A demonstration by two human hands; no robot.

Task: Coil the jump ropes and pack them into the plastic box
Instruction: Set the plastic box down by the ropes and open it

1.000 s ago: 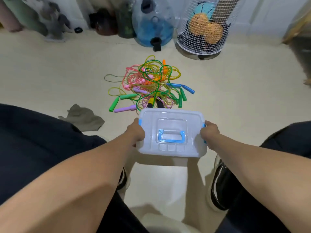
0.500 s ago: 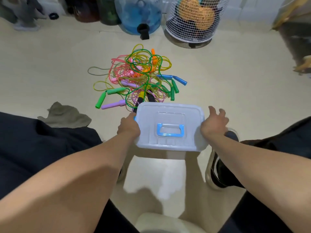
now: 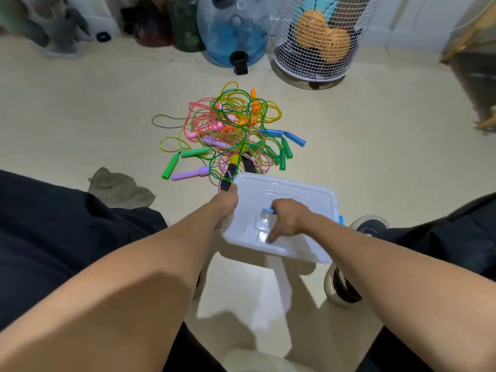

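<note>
A translucent white plastic box (image 3: 295, 194) with its lid on sits on the floor between my feet, turned a little askew. My left hand (image 3: 225, 204) grips the box's left side. My right hand (image 3: 287, 220) lies on top of the lid with its fingers curled round the blue handle, of which only the left tip shows. Beyond the box lies a tangled heap of jump ropes (image 3: 230, 130) in green, yellow, pink, orange, blue and purple, with loose handles sticking out.
A grey cloth (image 3: 120, 191) lies on the floor at left. Along the wall stand a blue water bottle (image 3: 233, 30), dark jars and a white wire basket (image 3: 322, 38) holding orange balls. My shoe (image 3: 346, 280) is right of the box.
My right hand has left the box's right side and moved onto the lid, taking the blue handle. The box has turned slightly. My left hand stays on the left side.
</note>
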